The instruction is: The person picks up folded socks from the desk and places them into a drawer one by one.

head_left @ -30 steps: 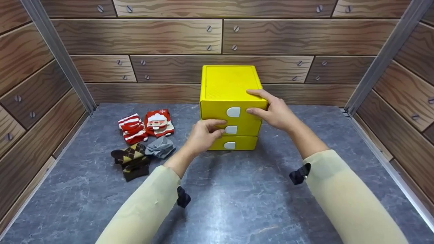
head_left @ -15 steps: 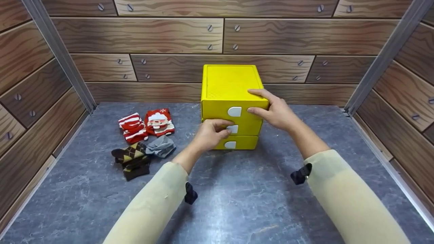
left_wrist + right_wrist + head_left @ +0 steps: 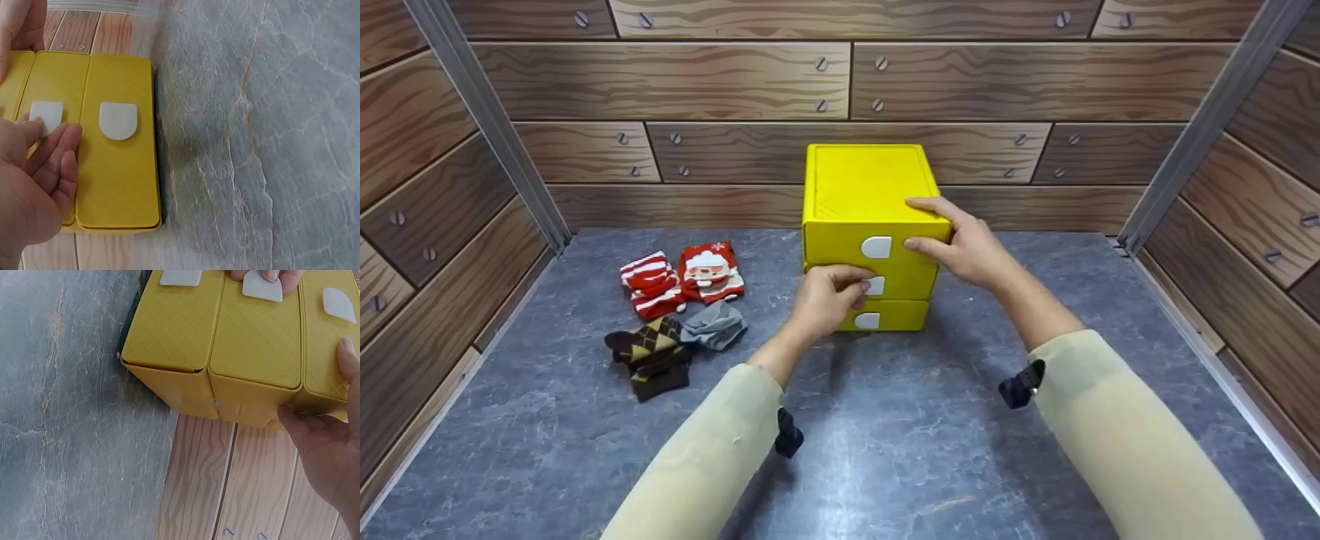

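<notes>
A yellow three-drawer box [image 3: 870, 180] stands upright, with a white tab handle on each drawer front. My left hand [image 3: 826, 300] pinches the middle drawer's white handle [image 3: 262, 287] between thumb and fingers. All three drawers look flush with the box. My right hand [image 3: 971, 247] grips the box's upper right front edge. Its thumb [image 3: 349, 360] lies on the top drawer's front, and other fingers lie against the side and top. In the left wrist view, the bottom drawer's handle [image 3: 118, 120] is uncovered.
Left of the box lie red-and-white striped socks [image 3: 652, 285], a red Santa-face sock bundle [image 3: 710, 271], a grey sock bundle [image 3: 715, 325] and brown argyle socks [image 3: 651, 352]. The grey marbled tabletop [image 3: 885, 450] is enclosed by wood-patterned walls [image 3: 735, 82].
My left hand has slid right along the middle drawer's front and now pinches its handle. The right hand keeps its hold on the box.
</notes>
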A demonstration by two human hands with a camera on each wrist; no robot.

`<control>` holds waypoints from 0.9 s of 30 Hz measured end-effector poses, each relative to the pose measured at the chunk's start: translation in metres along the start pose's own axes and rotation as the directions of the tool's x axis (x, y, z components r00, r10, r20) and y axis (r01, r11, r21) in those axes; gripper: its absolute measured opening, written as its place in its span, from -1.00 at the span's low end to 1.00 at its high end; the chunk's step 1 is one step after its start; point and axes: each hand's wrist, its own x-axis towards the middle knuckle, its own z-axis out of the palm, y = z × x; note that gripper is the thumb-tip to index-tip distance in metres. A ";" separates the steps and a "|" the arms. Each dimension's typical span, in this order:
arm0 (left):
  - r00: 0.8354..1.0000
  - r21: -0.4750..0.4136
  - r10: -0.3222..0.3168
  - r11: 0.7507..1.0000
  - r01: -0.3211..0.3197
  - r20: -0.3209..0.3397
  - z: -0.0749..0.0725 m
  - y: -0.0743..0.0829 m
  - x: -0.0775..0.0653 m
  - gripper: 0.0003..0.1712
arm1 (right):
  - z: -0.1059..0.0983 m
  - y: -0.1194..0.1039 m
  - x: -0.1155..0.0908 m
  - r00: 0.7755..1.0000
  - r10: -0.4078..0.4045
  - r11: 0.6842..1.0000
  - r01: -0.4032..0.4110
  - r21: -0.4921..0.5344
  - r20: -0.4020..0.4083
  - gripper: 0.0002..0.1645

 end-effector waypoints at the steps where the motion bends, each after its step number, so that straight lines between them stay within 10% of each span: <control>1: 1.000 -0.002 -0.003 1.000 0.003 -0.002 0.000 0.000 0.000 -0.81 | 0.000 0.000 0.000 1.000 0.002 1.000 -0.002 0.003 0.002 -0.21; 27: 0.999 0.053 0.032 0.998 -0.034 0.038 0.000 0.005 -0.018 -0.81 | 0.000 0.001 -0.003 1.000 0.022 0.999 -0.022 0.035 -0.005 -0.21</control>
